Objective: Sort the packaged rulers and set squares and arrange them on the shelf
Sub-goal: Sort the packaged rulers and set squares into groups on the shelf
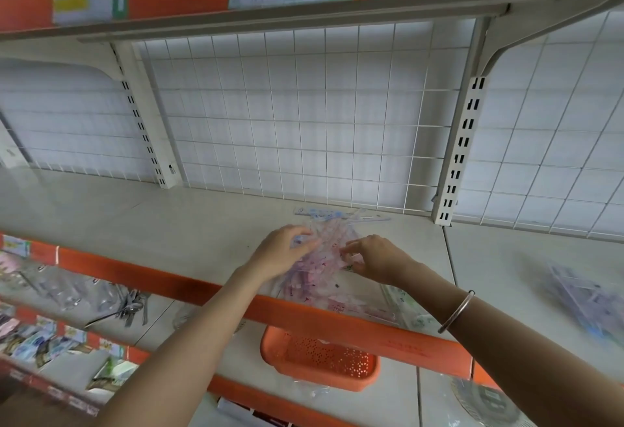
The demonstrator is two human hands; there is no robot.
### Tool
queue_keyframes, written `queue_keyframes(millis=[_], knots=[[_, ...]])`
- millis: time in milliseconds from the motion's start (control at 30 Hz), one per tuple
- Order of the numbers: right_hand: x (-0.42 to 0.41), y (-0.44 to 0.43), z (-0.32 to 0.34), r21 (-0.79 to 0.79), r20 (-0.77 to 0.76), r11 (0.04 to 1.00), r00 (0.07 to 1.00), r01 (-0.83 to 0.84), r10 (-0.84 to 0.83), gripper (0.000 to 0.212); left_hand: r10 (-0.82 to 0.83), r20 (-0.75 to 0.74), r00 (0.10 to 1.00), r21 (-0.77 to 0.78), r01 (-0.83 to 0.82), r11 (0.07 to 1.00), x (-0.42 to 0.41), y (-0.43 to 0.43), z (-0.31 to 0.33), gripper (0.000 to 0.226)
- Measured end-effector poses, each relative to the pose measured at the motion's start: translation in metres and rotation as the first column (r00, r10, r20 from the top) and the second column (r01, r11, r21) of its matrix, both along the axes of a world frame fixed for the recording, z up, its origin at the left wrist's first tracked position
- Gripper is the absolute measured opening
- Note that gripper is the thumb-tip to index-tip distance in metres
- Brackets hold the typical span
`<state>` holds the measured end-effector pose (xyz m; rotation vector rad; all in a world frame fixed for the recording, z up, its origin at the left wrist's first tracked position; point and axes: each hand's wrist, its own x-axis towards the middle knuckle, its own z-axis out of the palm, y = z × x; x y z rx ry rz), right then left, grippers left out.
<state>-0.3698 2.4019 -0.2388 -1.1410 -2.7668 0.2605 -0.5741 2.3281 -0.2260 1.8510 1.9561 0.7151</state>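
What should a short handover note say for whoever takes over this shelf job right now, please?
Left hand: on the packet pile, grip blurred.
Right hand: fingertips pinch the same pile's right edge.
The pile lies at the shelf's front edge; a few blue packets lie behind it by the grid; another heap lies further right.
Done: little sorted, by the look.
To do: split the pile by type and line the packets up.

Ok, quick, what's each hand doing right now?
Left hand: on the ruler packets, grip cannot be told.
Right hand: fingers pinch the ruler packets.
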Motion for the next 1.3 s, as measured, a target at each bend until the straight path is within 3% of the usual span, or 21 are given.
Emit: queue_keyframes(millis=[100, 200, 367, 533, 667, 800, 1000, 1133, 1300], knots=[[-0.001, 0.0, 0.0, -0.021, -0.011, 1.0, 1.0, 0.012, -0.012, 0.038, 0.185, -0.253, 0.95, -0.129, -0.222, 0.966, -0.014, 0.005, -0.001, 0.077], [-0.002, 0.0, 0.002, -0.024, -0.011, 1.0, 1.0, 0.018, -0.018, 0.038, 0.234, -0.337, 0.912, -0.246, -0.326, 0.913, -0.016, 0.005, -0.002, 0.098], [-0.002, -0.001, 0.004, -0.035, -0.005, 0.999, 1.0, 0.01, -0.011, 0.04, 0.234, -0.275, 0.933, -0.333, -0.32, 0.887, -0.017, 0.015, -0.005, 0.105], [-0.002, -0.002, 0.005, -0.04, 0.004, 0.999, 1.0, 0.02, -0.02, 0.04, 0.165, -0.172, 0.971, -0.388, -0.221, 0.895, -0.015, 0.016, -0.001, 0.073], [-0.002, -0.002, 0.006, -0.047, 0.007, 0.999, 1.0, 0.025, -0.025, 0.038, 0.194, -0.145, 0.97, -0.418, -0.237, 0.877, -0.015, 0.02, 0.003, 0.085], [-0.002, -0.001, 0.007, -0.052, 0.0, 0.998, 1.0, 0.027, -0.028, 0.039, 0.198, 0.022, 0.98, -0.405, -0.172, 0.898, -0.019, 0.025, 0.001, 0.112], [0.0, -0.002, 0.004, -0.053, -0.01, 0.998, 0.999, 0.035, -0.035, 0.037, 0.28, 0.121, 0.952, -0.275, -0.239, 0.931, -0.025, 0.023, 0.001, 0.06], [0.002, -0.004, 0.004, -0.059, -0.028, 0.997, 0.999, 0.04, -0.042, 0.036, 0.327, 0.046, 0.944, -0.22, -0.31, 0.925, -0.035, 0.021, 0.013, 0.05], [0.001, -0.005, 0.006, -0.055, -0.019, 0.998, 0.999, 0.034, -0.035, 0.033, 0.355, 0.019, 0.935, -0.166, -0.348, 0.923, -0.052, 0.019, 0.017, 0.054]])
